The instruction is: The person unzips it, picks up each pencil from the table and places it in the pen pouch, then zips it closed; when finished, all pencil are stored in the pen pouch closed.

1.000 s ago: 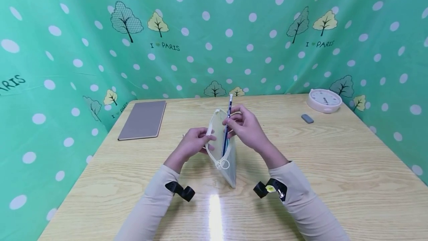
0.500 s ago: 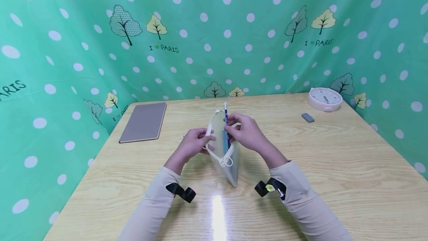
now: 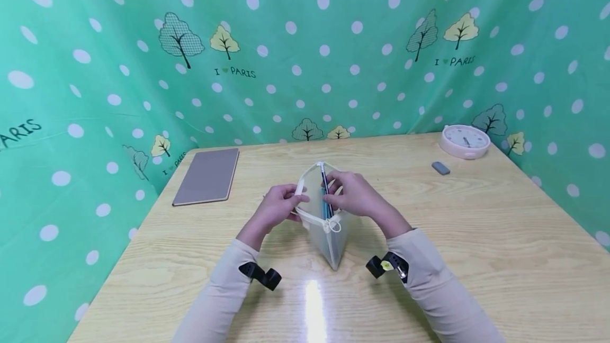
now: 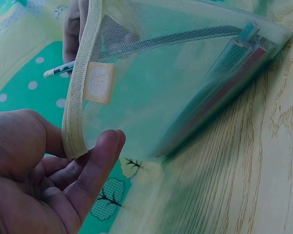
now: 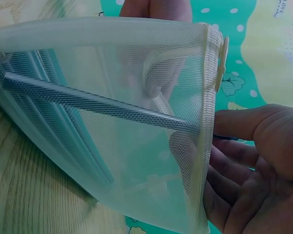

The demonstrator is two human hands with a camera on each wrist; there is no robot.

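Observation:
A pale mesh zip pouch (image 3: pixel 329 242) stands on the table with its mouth spread wide. My left hand (image 3: pixel 280 204) pinches one side of its zipper edge between thumb and fingers. Over the opposite edge, my right hand (image 3: pixel 353 193) reaches into the mouth and pinches a dark pencil (image 3: pixel 325 176). Most of the pencil slants down inside, and its pale end (image 4: pixel 49 74) sticks out past the zipper in the left wrist view. Through the mesh, several teal and reddish slim items (image 4: pixel 229 58) lie along the pouch bottom. A zipper ring (image 3: pixel 335 226) hangs at the near end.
On the wooden table (image 3: pixel 190 258), a grey notebook (image 3: pixel 207 176) lies at the back left. A white round clock (image 3: pixel 464 142) and a small grey eraser-like block (image 3: pixel 440 168) are at the back right. A green dotted cloth (image 3: pixel 324 68) surrounds the table.
The pencil has gone down deeper into the pouch, and my right hand has lowered with it. The pouch mouth has turned and widened. My left hand keeps its pinch on the edge.

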